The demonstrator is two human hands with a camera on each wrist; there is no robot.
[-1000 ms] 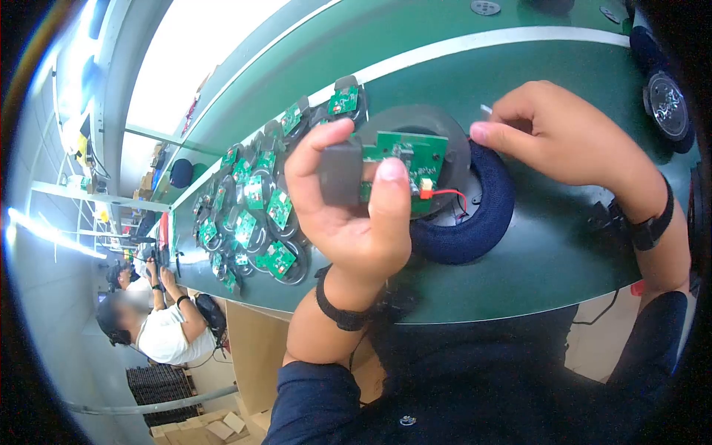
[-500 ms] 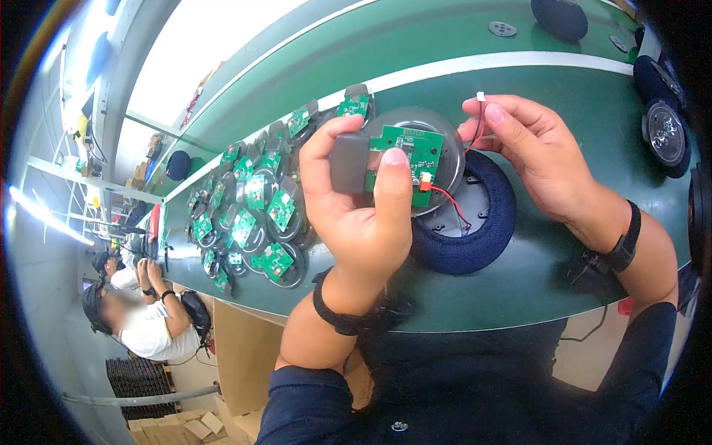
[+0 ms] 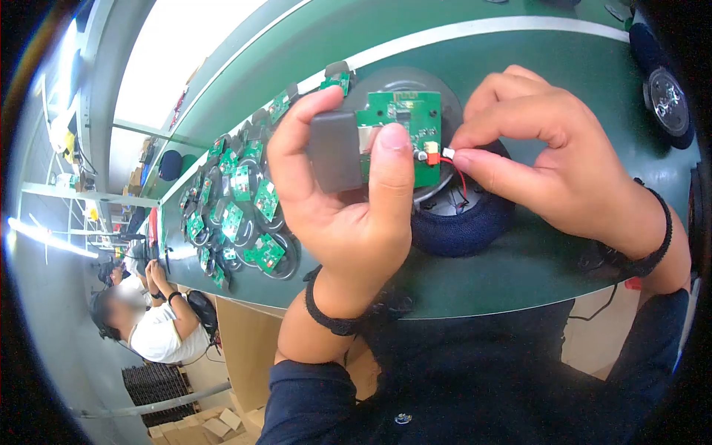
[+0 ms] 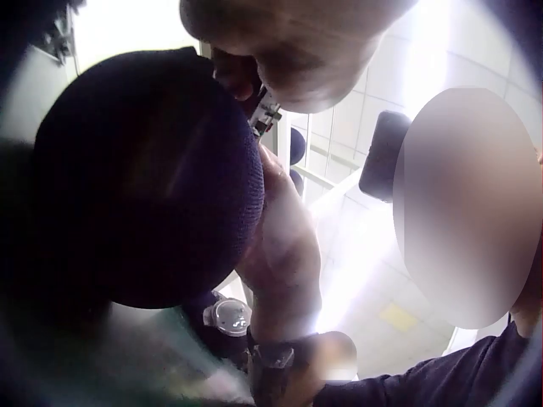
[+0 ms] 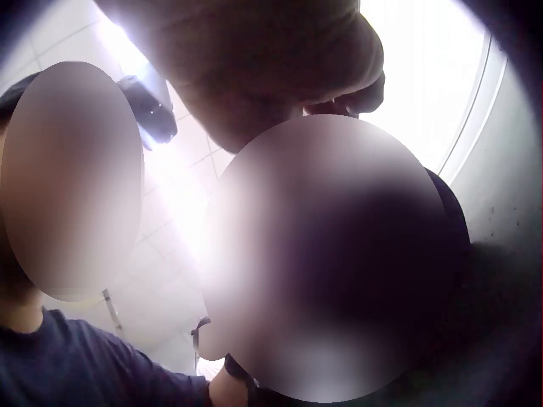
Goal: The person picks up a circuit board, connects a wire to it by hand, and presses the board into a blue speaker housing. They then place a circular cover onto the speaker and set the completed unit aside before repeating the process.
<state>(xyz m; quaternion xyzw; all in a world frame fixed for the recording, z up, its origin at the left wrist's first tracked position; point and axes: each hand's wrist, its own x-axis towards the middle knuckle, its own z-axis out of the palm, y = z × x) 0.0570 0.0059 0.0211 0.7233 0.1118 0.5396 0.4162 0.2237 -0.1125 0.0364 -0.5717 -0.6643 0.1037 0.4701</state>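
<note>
Two hands in play! The left hand is part-closed, thumb over the circuit board, forefinger hooked round the dark block. Its other fingers? Mostly hidden, can't tell.

And the right hand?

Nearly closed at the tips: thumb and forefinger pinch a tiny white plug, right beside the red-and-cream connector at the board's edge!

Which way does that board point?

Component side up to the head camera, long edges running roughly up and down the head view, dark block at its left.

Where's it held?

Over the green surface, in front of a clear round housing, with the navy fabric ring just below in view.
</note>
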